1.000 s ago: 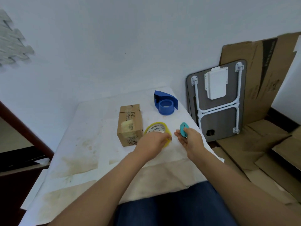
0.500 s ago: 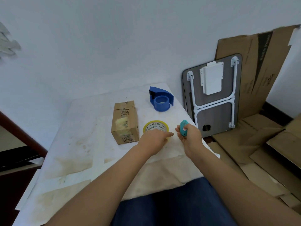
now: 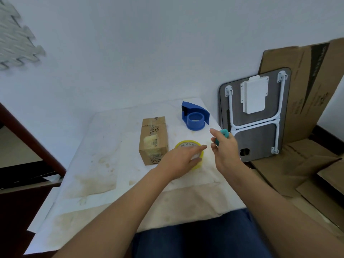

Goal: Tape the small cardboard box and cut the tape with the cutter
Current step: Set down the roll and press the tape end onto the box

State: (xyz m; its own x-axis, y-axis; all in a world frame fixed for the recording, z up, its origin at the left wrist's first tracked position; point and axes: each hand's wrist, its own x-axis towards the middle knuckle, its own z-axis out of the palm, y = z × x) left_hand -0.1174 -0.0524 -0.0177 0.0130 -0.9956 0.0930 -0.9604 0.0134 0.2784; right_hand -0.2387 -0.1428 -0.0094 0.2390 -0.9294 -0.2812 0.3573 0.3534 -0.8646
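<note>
Items: one box (image 3: 153, 140), one tape roll (image 3: 188, 145) under flat left hand (image 3: 181, 160); right hand (image 3: 226, 151) grips, seemingly, one cutter (image 3: 224, 134).

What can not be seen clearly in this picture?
Head view only:
- Tape roll: near half hidden under the left hand.
- Teal cutter: mostly wrapped by the right hand; blade not visible.
- Box print: blurred, partly legible.

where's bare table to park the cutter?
Free: the wide stained stretch of table left of the cardboard box, and the near strip under both forearms. Crowded: the right half, where tape roll under left hand, blue dispenser and right hand holding the teal cutter cluster near the edge.
</note>
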